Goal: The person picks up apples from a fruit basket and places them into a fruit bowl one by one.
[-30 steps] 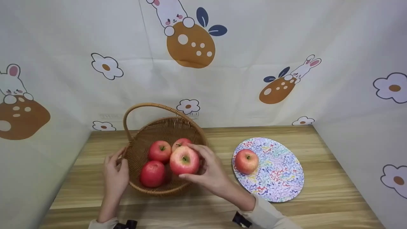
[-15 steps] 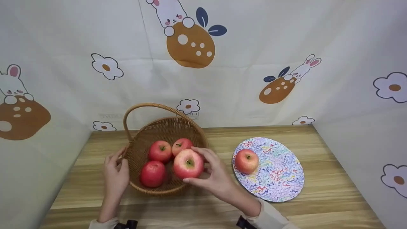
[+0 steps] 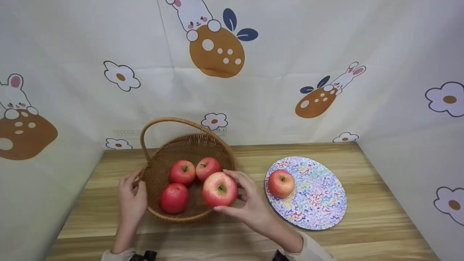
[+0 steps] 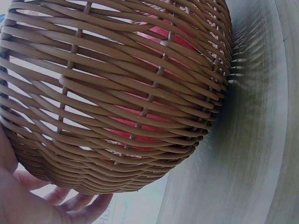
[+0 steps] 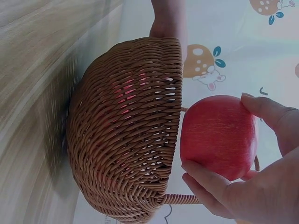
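A brown wicker basket (image 3: 192,143) with an arched handle stands on the table and holds several red apples (image 3: 183,172). My right hand (image 3: 250,203) grips another red apple (image 3: 220,189) between thumb and fingers, above the basket's right front rim. From the right wrist view this held apple (image 5: 219,135) is just past the rim, apart from the weave. My left hand (image 3: 132,197) holds the basket's left side at the rim; in the left wrist view its fingers (image 4: 91,210) lie against the outer weave, partly hidden. One apple (image 3: 281,183) sits on a speckled round plate (image 3: 322,203).
The plate lies right of the basket on the wood-grain table (image 3: 246,239). A pale cloth backdrop (image 3: 272,98) printed with rabbits and flowers walls in the table at the back and both sides. The basket handle (image 3: 172,119) arches up behind the apples.
My right hand has carried its apple to the right and slightly toward me, uncovering more of the apple behind it. The left hand and the basket have stayed in place.
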Demonstrator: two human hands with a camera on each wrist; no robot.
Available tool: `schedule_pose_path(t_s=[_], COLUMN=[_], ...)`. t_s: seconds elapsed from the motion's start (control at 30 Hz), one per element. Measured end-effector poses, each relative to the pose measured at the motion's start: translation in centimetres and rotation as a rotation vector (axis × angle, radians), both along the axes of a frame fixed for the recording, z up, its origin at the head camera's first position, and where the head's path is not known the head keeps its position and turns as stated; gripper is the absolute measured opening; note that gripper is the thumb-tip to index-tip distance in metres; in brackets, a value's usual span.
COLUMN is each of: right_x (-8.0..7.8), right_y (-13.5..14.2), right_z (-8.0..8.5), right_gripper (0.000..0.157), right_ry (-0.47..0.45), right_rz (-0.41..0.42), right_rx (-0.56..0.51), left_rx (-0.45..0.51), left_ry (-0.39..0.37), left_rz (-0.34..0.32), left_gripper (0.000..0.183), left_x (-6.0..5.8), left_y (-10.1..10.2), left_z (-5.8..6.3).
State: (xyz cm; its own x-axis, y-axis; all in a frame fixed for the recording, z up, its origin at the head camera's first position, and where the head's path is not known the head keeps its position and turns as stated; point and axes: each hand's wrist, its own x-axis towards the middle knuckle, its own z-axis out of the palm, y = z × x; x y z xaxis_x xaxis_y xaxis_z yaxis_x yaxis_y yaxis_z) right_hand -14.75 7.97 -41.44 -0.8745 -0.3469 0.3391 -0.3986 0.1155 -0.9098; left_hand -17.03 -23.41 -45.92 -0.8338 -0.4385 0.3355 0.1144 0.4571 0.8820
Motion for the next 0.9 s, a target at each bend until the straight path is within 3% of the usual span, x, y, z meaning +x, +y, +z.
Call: schedule_pose_path(t_s=[0.4, 0.9], right_x=[0.5, 0.8], right_y=[1.1, 2.6], right_z=[0.2, -0.1], right_gripper=[0.077, 0.077], right_ry=[0.012, -0.001], right_rz=[-0.048, -0.093], right_rx=[-0.003, 0.004], left_rx=[0.007, -0.003], left_ry=[-0.025, -0.010], left_rz=[-0.034, -0.031], left_gripper=[0.043, 0.042], left_x=[0.0, -0.2], left_y=[-0.4, -0.4], left_z=[-0.1, -0.1])
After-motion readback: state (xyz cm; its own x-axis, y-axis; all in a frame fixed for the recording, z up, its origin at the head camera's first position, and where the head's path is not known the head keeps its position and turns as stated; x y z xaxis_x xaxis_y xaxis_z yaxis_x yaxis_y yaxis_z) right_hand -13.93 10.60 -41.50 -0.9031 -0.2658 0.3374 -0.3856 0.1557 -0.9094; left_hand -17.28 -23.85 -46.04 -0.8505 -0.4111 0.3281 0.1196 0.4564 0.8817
